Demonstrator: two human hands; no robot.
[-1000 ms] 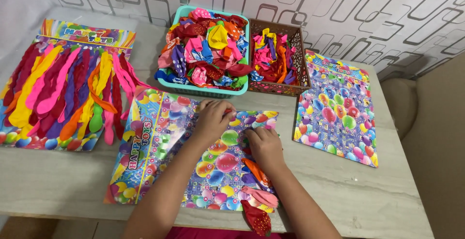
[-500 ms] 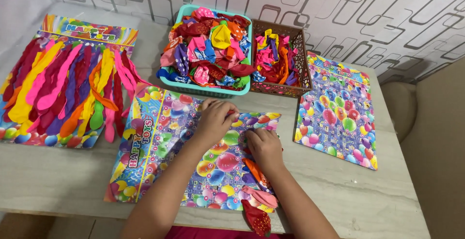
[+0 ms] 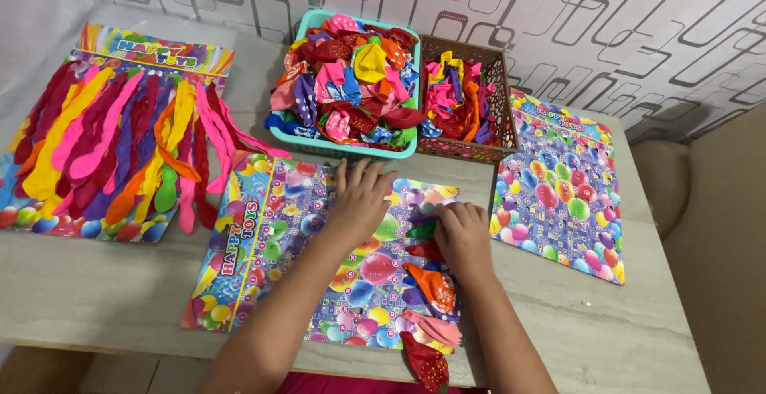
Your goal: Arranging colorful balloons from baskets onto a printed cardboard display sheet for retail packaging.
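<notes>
Left hand (image 3: 361, 198) lies flat, fingers spread, pinning the printed balloon card (image 3: 319, 250) at the table's (image 3: 96, 282) near edge; right hand (image 3: 461, 234) pinches a green balloon (image 3: 423, 230) onto the card's right side.

Two baskets, teal (image 3: 319, 143) and brown (image 3: 467, 151), block the far side. Bare table (image 3: 104, 282) lies open near the front left, between the balloon cards (image 3: 263, 234).
</notes>
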